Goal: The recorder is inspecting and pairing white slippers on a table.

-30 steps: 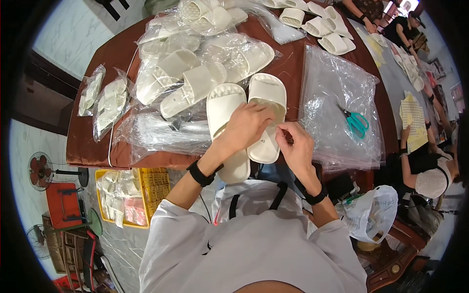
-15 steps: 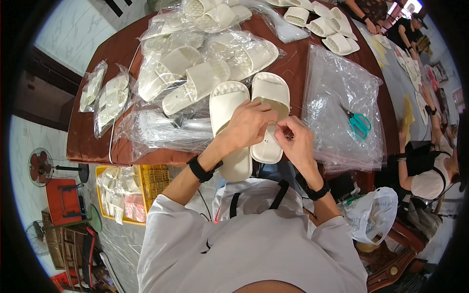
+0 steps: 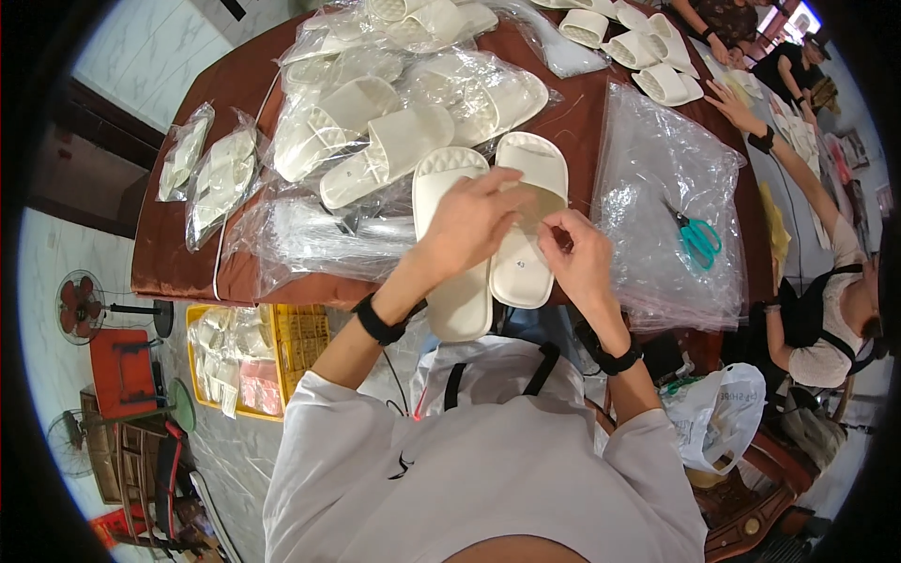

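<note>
Two cream slide sandals lie side by side at the near edge of a brown table [image 3: 216, 272]. My left hand [image 3: 469, 220] rests across the left sandal [image 3: 450, 291] and reaches onto the strap of the right sandal [image 3: 526, 267]. My right hand [image 3: 577, 253] sits at the right sandal's strap with thumb and fingers pinched together; whether something small is between them is too small to tell. Both wrists wear black bands.
Bagged cream sandals [image 3: 375, 122] pile up behind. A stack of clear plastic bags [image 3: 657, 188] with teal scissors [image 3: 699, 239] lies to the right. Another person [image 3: 826, 310] sits at right. A yellow crate [image 3: 253, 361] and fans [image 3: 80, 305] stand on the floor.
My hands have stayed on the sandal pair; the fingers have shifted slightly at the right sandal's strap.
</note>
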### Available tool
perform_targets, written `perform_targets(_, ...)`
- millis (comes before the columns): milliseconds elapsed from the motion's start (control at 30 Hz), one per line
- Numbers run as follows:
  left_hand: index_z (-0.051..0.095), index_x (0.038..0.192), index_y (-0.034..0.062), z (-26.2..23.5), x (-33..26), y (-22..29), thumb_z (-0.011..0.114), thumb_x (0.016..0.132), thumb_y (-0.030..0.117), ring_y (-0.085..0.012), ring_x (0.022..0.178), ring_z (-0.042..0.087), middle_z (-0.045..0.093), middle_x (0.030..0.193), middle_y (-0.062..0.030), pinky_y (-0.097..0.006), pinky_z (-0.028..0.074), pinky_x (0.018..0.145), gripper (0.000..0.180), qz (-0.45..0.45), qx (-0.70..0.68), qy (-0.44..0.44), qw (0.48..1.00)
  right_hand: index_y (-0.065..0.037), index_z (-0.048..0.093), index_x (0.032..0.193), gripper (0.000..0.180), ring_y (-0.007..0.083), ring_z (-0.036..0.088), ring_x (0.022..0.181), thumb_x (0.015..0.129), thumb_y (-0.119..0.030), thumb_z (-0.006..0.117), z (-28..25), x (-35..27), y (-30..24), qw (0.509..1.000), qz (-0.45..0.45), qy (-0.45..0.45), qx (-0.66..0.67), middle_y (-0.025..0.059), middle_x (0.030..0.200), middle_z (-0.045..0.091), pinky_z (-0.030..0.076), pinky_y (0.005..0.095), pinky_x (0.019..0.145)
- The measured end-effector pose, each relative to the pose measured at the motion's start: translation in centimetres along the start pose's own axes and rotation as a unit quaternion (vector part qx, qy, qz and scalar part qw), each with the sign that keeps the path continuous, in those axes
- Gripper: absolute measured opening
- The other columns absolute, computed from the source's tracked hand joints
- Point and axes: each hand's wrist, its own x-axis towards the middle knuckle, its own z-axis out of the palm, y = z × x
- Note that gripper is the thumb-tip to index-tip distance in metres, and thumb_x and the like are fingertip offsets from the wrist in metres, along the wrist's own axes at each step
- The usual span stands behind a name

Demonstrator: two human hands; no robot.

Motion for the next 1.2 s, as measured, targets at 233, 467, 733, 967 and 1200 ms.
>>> perform_targets(233,0.066,0.097,0.0054,-5.2,-5.4,-0.2,0.061,0.078,-0.001,-0.0269,0.078,0.062,0.062,0.099,-0.0121,-0.033,0.049,0.069,0.021,-0.148,-0.008,0.096,0.984,-0.006,0.058,0.090,0.018,0.0266,0.060,0.065,0.079,-0.017,0.067,-1.4,-2.4,-0.4,0.990,-0.033,0.024,-0.132,0.0097,0.082,0.058,0.047,0.0358,0.056)
perform_targets(467,0.066,0.097,0.0051,-2.9,-8.4,1.8,0.064,0.078,-0.001,-0.0236,0.073,0.063,0.063,0.091,-0.0106,-0.030,0.049,0.062,0.020,-0.233,-0.087,0.074,0.966,-0.006,0.056,0.083,0.018,0.0284,0.059,0.068,0.077,-0.018,0.069,2.7,-3.2,-2.3,0.991,-0.075,-0.046,-0.099,0.0083,0.077,0.056,0.046,0.0384,0.057)
perform_targets(733,0.062,0.103,0.0031,0.6,-7.1,0.9,0.060,0.077,-0.002,-0.0318,0.080,0.063,0.063,0.094,-0.0134,-0.036,0.051,0.068,0.027,-0.155,-0.083,0.077,0.981,-0.006,0.056,0.082,0.017,0.0286,0.058,0.069,0.074,-0.015,0.068,4.9,-2.5,-2.0,0.991,-0.080,-0.036,-0.103,0.0090,0.076,0.055,0.046,0.0388,0.059)
perform_targets(967,0.062,0.104,0.0029,1.3,-6.8,0.3,0.057,0.077,-0.005,-0.0315,0.079,0.063,0.062,0.095,-0.0139,-0.035,0.051,0.068,0.028,-0.159,-0.054,0.063,0.984,-0.005,0.055,0.079,0.015,0.0294,0.058,0.070,0.074,-0.013,0.067,5.7,-2.2,-1.1,0.993,-0.075,-0.023,-0.089,0.0095,0.077,0.054,0.045,0.0402,0.059)
perform_targets(1200,0.063,0.101,0.0043,0.2,-7.4,0.7,0.063,0.075,-0.001,-0.0320,0.084,0.061,0.061,0.094,-0.0132,-0.037,0.050,0.072,0.026,-0.144,-0.025,0.110,0.983,-0.005,0.056,0.080,0.018,0.0288,0.057,0.070,0.074,-0.016,0.069,3.7,-2.9,-1.7,0.991,-0.049,-0.082,-0.090,0.0097,0.079,0.054,0.045,0.0390,0.059)
